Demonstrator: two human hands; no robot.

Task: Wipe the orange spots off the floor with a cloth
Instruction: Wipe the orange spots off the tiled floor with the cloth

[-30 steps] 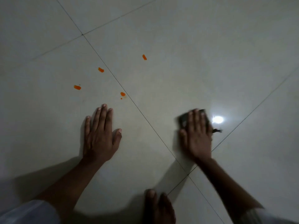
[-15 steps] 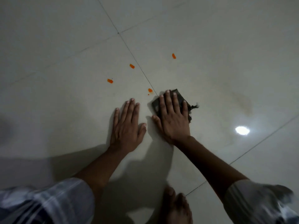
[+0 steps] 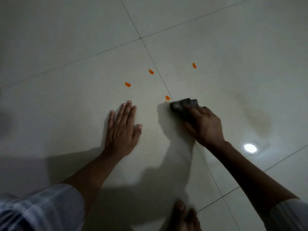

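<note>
No brand, label or writing can be read anywhere in the view. At the lower left, a pale checked sleeve (image 3: 38, 207) covers the person's left upper arm. The left hand (image 3: 122, 129) lies flat on the pale tiled floor (image 3: 66, 100), palm down, fingers straight and close together, thumb out to the side; it holds nothing. Beyond its fingertips lie the orange spots: one (image 3: 127, 84) just ahead of the hand, a second (image 3: 151, 71) farther off beside a grout line (image 3: 155, 64), a third (image 3: 167, 97) nearer, with a tiny fleck under it, and a fourth (image 3: 194, 65) across the line. The dark cloth (image 3: 182, 104) rests on the floor, its left corner just beside the third spot. The right hand (image 3: 204, 125) grips the cloth, fingers curled over its top, thumb along its near edge. Bare toes (image 3: 183, 214) show at the bottom edge. A bright light reflection (image 3: 250, 148) sits on the floor at right.
</note>
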